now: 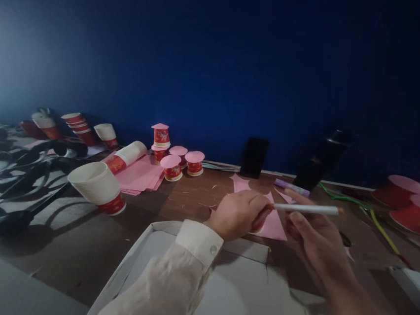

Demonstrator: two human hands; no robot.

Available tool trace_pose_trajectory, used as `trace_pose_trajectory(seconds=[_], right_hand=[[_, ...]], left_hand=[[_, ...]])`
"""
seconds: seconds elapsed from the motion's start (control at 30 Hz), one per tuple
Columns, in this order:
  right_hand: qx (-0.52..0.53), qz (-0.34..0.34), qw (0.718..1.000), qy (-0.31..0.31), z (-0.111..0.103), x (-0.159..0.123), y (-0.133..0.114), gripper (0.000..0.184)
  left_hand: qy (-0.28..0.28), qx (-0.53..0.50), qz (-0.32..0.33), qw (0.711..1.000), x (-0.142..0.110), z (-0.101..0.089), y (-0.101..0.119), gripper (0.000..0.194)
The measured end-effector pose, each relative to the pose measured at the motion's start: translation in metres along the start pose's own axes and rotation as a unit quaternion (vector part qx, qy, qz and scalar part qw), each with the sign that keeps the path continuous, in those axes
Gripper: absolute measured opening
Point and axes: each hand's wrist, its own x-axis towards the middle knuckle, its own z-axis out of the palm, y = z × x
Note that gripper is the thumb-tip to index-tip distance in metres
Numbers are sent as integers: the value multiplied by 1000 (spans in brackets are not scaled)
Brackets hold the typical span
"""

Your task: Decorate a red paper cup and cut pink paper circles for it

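My left hand (239, 214) is closed over something small with a red edge, resting on a pink paper piece (273, 225) on the brown table. My right hand (314, 232) holds a white pen (307, 208) level, its tip pointing left toward the left hand. Both hands hover just beyond a flat white cardboard box (141, 255) in front of me. A purple glue stick (292, 187) lies behind the hands.
Red-and-white paper cups: one on its side (97, 186), a stack (126, 157) on pink sheets (141, 175), small pink-capped cups (174, 166), more at far left (79, 125) and far right (416, 212). A dark phone (253, 157) leans on the blue wall. A green cord (378, 221) lies at right.
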Motion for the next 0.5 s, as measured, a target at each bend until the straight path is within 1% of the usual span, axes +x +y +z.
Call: trace_pose_trajectory(seconds=[0.1,0.2,0.3,0.4,0.5], right_hand=[[2,2,999,38,1,-2,6,39],[24,-16,999,30,4,-3,7,31],[23,-38,998,34,8,-4,2,30],[26,-31,998,52,13,-5,-3,33],[56,-27,997,54,18,-6,-5,30]], left_hand=[[0,24,18,1000,0,-1,8,30],[-19,26,34,999,2,-4,9,31],[-45,31,42,998,4,-6,9,30],[-57,40,34,997,5,-6,10,28],[-68,41,30,996,6,-5,11,28]])
